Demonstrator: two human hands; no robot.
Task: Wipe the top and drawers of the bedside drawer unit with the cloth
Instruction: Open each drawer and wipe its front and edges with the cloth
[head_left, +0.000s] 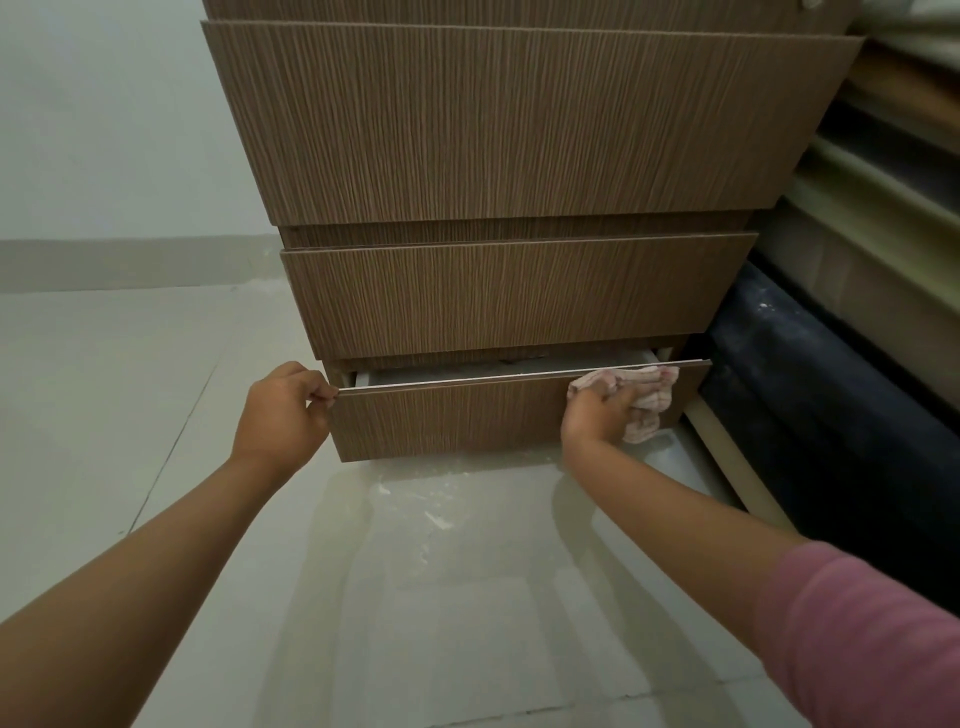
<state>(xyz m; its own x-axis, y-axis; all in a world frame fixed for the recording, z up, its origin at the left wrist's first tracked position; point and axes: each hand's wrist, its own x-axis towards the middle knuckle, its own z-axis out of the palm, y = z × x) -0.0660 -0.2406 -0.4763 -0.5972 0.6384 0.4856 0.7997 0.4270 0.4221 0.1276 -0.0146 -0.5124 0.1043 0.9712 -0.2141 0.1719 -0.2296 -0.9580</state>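
No legible text, labels or numbers.

Bare forearms — a pink sleeve (878, 639) on the right.

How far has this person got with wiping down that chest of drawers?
Nothing here proves any part is finished. In hand: the bottom drawer is pulled slightly open, the left hand gripping its top left corner while the right hand presses the cloth against its front. Whether the middle drawer, top drawer or the unit's top got wiped cannot be told; white dust remains on the floor.
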